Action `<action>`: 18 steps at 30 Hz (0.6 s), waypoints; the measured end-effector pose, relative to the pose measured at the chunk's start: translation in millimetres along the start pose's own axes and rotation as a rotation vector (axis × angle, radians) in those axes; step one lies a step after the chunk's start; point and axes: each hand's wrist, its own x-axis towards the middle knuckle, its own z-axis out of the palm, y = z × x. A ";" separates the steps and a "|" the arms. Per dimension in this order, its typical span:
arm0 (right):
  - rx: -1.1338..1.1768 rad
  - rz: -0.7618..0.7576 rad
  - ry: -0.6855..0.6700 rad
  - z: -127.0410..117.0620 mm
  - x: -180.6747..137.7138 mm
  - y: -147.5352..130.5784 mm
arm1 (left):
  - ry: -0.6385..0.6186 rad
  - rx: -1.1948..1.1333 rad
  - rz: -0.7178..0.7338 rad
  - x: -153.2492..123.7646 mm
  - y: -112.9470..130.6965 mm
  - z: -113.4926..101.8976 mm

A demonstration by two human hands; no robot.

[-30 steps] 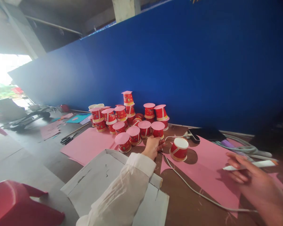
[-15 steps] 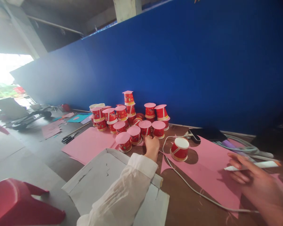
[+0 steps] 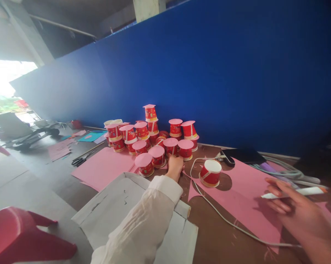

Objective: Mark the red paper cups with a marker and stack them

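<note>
My left hand, its fingers closed, is at the lower front of a red paper cup topped with a pink paper disc. The fingertips are partly hidden by the hand itself. Around that cup stand several more upside-down red cups with pink discs, some stacked. In my right hand is a white marker with an orange end, held between the fingers above a pink paper sheet. Left of that hand, a lone upside-down red cup shows its bare white base beside a round hole in the sheet.
A white cable curves across the brown table. An opened white cardboard piece lies under my left forearm. Scissors and pink sheets lie left. A black phone-like object is behind. A blue panel stands behind everything.
My left hand has shifted slightly left and away from me, and the cup at its fingers has moved back a little. My right hand keeps the marker in nearly the same place.
</note>
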 end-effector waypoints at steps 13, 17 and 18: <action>0.003 -0.004 0.016 -1.8 1.6 -0.7 | -0.032 0.159 0.035 8.8 -4.5 2.9; -0.007 -0.007 -0.003 -1.1 3.0 -0.2 | -0.026 0.266 0.103 8.6 -5.5 -1.9; -0.008 -0.008 -0.008 -0.8 3.2 0.2 | -0.024 0.300 0.132 7.5 -5.4 -4.2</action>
